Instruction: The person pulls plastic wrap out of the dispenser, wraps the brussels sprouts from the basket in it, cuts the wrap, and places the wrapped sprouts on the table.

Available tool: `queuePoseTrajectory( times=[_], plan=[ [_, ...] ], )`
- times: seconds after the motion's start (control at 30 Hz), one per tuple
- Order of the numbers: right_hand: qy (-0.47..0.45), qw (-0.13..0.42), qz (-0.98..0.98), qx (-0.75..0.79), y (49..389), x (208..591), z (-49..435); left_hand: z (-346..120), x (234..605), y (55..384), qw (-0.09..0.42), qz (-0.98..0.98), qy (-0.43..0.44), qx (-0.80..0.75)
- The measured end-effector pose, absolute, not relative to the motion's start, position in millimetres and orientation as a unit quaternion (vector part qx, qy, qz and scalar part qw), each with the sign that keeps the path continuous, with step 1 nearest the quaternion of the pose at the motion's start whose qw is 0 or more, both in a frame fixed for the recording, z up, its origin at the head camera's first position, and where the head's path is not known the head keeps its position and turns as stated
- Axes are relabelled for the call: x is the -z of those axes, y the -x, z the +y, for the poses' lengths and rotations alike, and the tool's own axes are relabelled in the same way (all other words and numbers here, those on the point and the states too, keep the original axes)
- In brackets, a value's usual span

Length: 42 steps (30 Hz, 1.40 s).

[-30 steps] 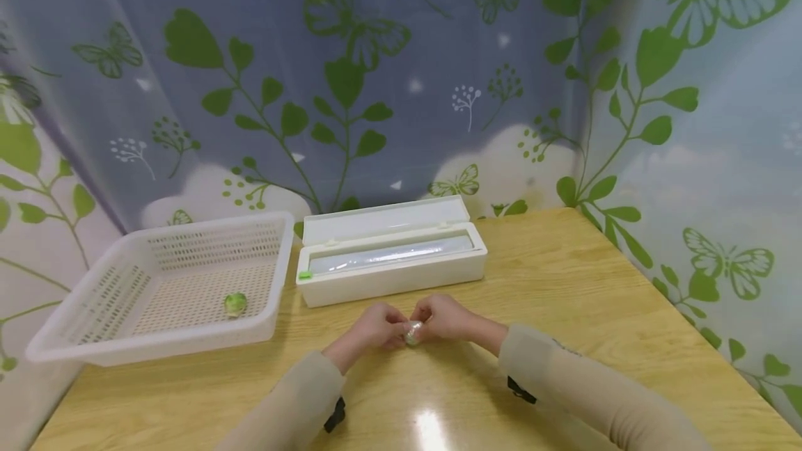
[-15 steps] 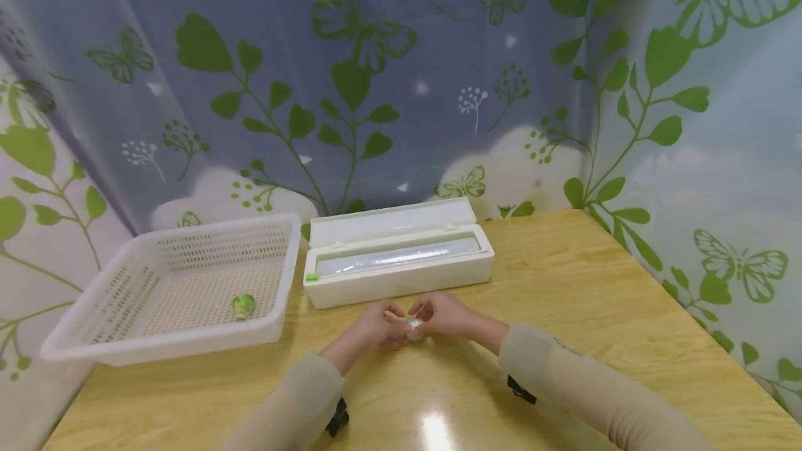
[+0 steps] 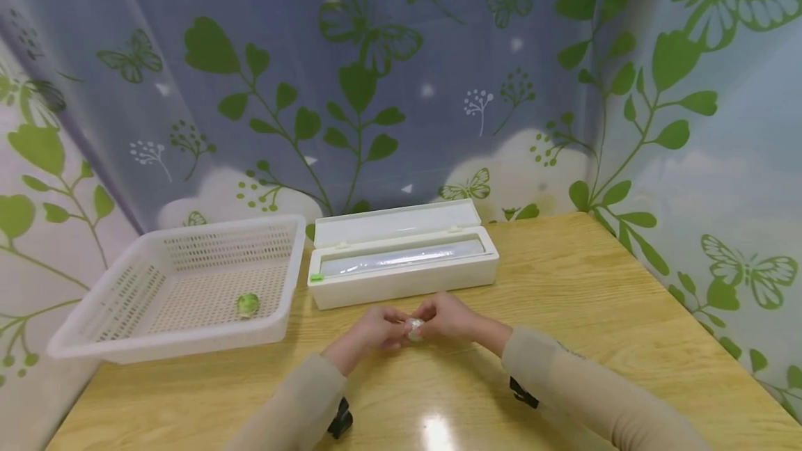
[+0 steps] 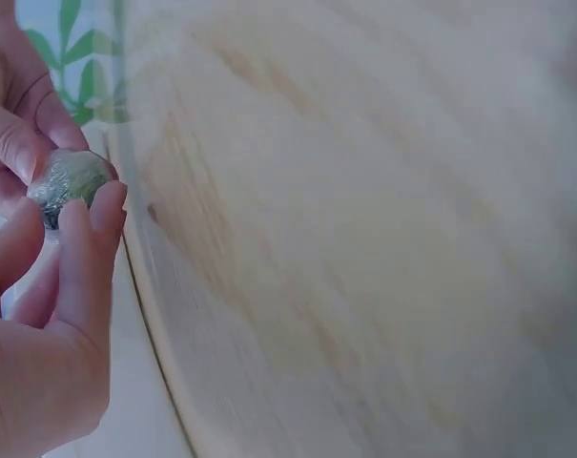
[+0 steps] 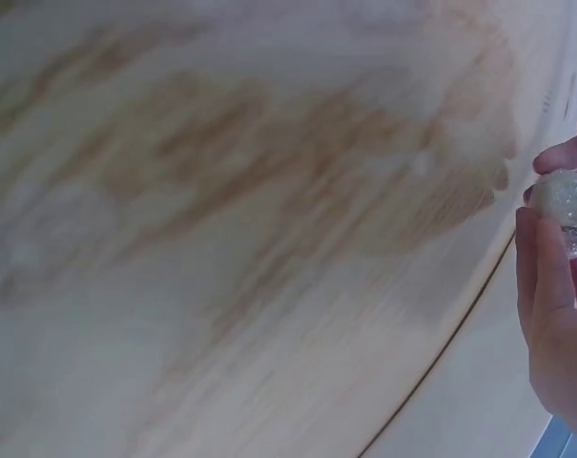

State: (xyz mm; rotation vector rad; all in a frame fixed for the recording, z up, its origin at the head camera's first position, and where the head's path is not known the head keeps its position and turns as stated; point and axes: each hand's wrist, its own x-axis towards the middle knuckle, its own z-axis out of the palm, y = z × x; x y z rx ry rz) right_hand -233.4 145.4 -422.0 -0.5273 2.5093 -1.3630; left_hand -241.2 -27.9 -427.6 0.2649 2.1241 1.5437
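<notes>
1. On the near side of the white box (image 3: 407, 285), our landmark, we see both hands brought together over the worktop (image 3: 551, 284), with a small film-wrapped ball (image 3: 414, 328) between them. Green shows through its crinkled, clear covering in the left wrist view.

2. Left hand (image 3: 374, 329): thumb and fingers pinch the ball from its left side. Right hand (image 3: 450, 315): thumb and fingers pinch it from the right. We cannot tell whether the ball touches the surface beneath.

3. Compared with a second ago, we note little change: the ball has kept its place in front of the box, and the fingers have shifted only slightly around it. Box and surroundings sit a little further right in the head view, as if the head had turned. For the work in hand, we judge that the ball is under fine adjustment by both hands and has not been released.

4. The box has its lid (image 3: 401, 223) raised at the back; shiny film (image 3: 401, 258) lies inside, and a green tab (image 3: 317, 277) marks its left end.

5. Left of the box, a white basket (image 3: 188, 342) holds one green sprout (image 3: 247, 305). Behind the box, we find a leaf-patterned backdrop (image 3: 432, 127).
</notes>
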Motion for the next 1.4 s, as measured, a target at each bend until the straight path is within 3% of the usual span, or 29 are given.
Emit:
queuePoseTrajectory(
  times=[0.3, 1.03, 1.23, 1.4],
  plan=[
    [0.143, 0.107, 0.866, 0.468, 234, 422, 139, -30, 436, 245, 0.244, 0.715, -0.025, -0.655],
    [0.148, 0.105, 0.852, 0.492, 235, 414, 146, -26, 429, 243, 0.257, 0.721, -0.055, -0.641],
    [0.194, 0.097, 0.853, 0.474, 239, 409, 151, -27, 424, 250, 0.251, 0.708, -0.047, -0.659],
    [0.255, 0.048, 0.873, 0.412, 239, 405, 148, -30, 420, 253, 0.245, 0.695, -0.042, -0.675]
  ],
)
